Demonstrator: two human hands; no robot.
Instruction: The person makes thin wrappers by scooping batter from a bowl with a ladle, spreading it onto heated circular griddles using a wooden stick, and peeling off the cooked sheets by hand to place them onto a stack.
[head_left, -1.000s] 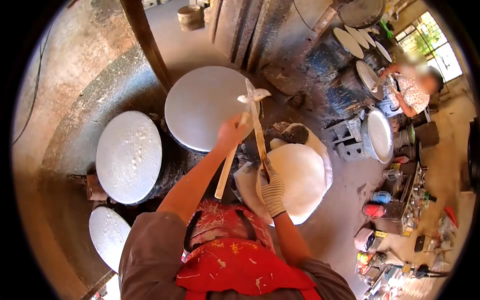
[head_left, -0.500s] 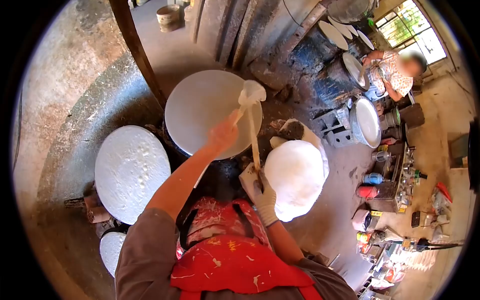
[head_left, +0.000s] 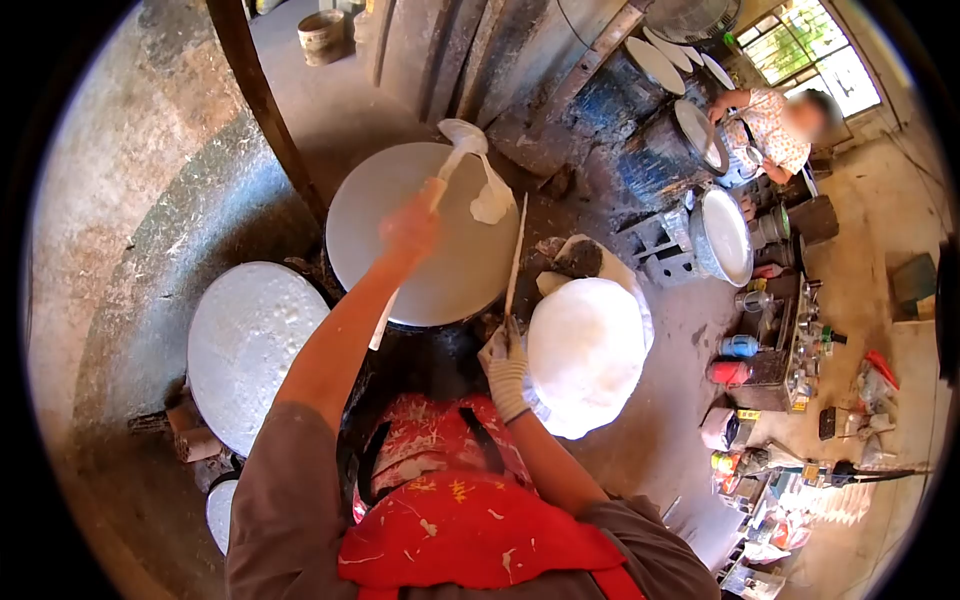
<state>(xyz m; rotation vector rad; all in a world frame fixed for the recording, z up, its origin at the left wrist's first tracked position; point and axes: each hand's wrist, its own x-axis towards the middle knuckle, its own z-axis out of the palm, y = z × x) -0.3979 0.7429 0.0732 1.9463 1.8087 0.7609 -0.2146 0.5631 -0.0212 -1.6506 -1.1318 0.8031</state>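
My left hand (head_left: 408, 232) is closed round the handle of the ladle (head_left: 456, 162), and my gloved right hand (head_left: 508, 368) grips the lower end of a flat stick (head_left: 517, 255). Half a second ago the ladle's bowl was up against that stick; now the two stand apart, the bowl has swung left to the far rim of the round grey plate (head_left: 455, 262), and a white blob (head_left: 491, 204) trails from it on a thin strand. I read that as the load leaving the ladle above the plate. The stick now shows nearly edge-on, just beside the plate's right rim.

My left fingers are smeared by motion, so I can't make out how they wrap, and my forearm hides part of the handle. Nor can I tell whether the blob hangs in the air or already touches the plate.

To the right of my glove sits a white mound (head_left: 586, 355), too glaring to show its texture. Left of my arm, a lumpy white disc (head_left: 250, 350) is partly covered by my sleeve. Farther off stand a basin (head_left: 704, 248) and a co-worker (head_left: 778, 125), whose hands are too small to read.
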